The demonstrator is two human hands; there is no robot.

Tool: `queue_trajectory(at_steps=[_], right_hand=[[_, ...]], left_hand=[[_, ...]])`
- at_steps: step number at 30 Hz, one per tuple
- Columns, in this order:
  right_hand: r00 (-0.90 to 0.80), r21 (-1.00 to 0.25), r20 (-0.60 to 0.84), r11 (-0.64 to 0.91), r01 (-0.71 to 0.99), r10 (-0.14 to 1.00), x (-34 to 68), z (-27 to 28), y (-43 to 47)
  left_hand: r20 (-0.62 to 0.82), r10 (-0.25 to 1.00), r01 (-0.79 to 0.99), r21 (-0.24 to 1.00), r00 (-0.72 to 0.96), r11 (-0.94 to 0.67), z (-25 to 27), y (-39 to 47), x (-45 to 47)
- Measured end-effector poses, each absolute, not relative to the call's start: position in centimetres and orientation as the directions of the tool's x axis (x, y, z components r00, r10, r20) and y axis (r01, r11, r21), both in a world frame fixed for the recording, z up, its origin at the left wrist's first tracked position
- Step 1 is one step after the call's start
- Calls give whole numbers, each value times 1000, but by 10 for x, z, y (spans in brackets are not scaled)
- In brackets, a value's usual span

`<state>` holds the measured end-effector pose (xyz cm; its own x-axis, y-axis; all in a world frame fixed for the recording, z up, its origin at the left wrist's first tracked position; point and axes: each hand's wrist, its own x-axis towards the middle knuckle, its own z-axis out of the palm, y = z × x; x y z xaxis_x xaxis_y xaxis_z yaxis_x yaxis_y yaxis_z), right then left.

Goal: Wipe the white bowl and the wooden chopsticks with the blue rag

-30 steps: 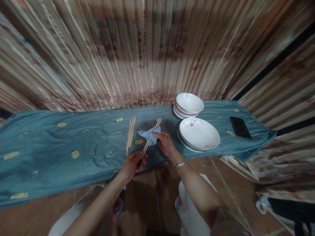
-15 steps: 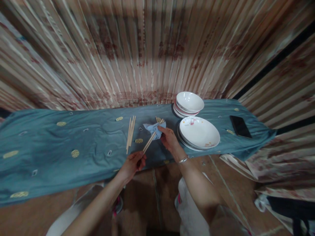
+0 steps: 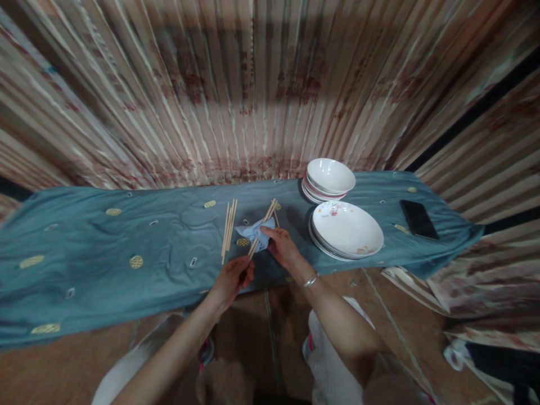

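My left hand [image 3: 233, 278] is closed around the near ends of a pair of wooden chopsticks [image 3: 270, 210], which slant up and away to the right. A light blue cloth [image 3: 260, 239] is wrapped about the middle of the pair, pinched there by my right hand [image 3: 283, 246]. The far tips stick out beyond the cloth. Beneath them, part of another chopstick [image 3: 276, 219] shows on the tablecloth. To the left, several loose chopsticks [image 3: 229, 228] lie side by side.
Right of my hands stand a stack of plates [image 3: 348, 229] and, behind it, a stack of bowls [image 3: 331, 175]. A black phone [image 3: 419, 219] lies farther right. The blue-green tablecloth [image 3: 97, 242] covers a long narrow table before a pleated curtain [image 3: 202, 101].
My right hand has slid the cloth down the chopsticks toward my left hand, baring more of the far ends. The view has shifted slightly.
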<state>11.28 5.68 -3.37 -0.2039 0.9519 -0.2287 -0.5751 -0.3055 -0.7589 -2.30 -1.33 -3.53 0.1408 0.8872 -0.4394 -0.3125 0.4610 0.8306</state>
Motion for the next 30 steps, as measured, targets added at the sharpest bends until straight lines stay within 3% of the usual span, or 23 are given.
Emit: queue_trajectory(at_steps=[12, 30], right_hand=[[-321, -806, -206, -346, -480, 924, 97, -43, 40], [-252, -809, -212, -314, -497, 944, 105, -39, 45]], left_hand=[[-379, 917, -322, 858, 128, 400, -35, -8, -25], [-386, 918, -249, 883, 94, 397, -31, -6, -19]])
